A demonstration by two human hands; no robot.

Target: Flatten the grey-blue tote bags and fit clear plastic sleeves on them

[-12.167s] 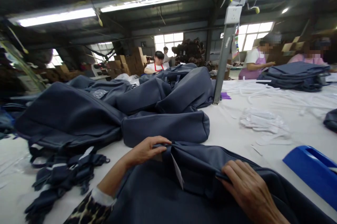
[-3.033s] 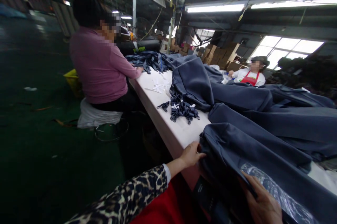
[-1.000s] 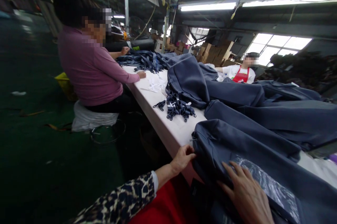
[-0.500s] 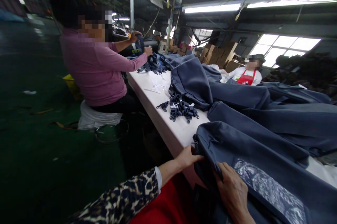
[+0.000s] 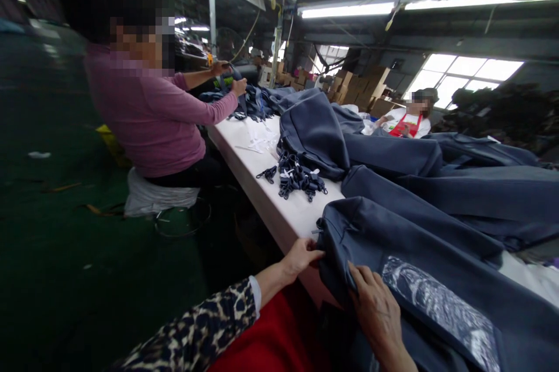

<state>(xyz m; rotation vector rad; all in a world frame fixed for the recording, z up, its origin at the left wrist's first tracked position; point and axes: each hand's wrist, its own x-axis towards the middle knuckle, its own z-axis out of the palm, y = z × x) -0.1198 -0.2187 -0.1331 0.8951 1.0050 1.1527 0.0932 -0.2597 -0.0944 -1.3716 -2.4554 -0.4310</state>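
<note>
A long dark blue fabric bag [image 5: 406, 244] with a clear plastic window [image 5: 441, 308] lies over the near edge of the table. My left hand [image 5: 299, 258] pinches its near left end, thumb and fingers closed at the edge, close to a small zipper pull. Further right, my right hand [image 5: 378, 308] grips the folded side of the same bag; its fingers lie over the fabric and the thumb is hidden. Beyond my left hand, a pile of dark straps with clips [image 5: 299, 177] rests on the table.
More dark blue bags [image 5: 312, 133] cover the white table [image 5: 257, 171] behind and to the right. At left, a co-worker in a purple top [image 5: 148, 110] sits handling dark straps. Another person in a red apron [image 5: 406, 126] is across the table. Cardboard boxes [image 5: 362, 87] stand behind.
The view has shifted slightly. My left hand has slid a little outward along the bag's end, and my right fingers reach further over the fold. The purple-sleeved co-worker's hands have moved with the strap.
</note>
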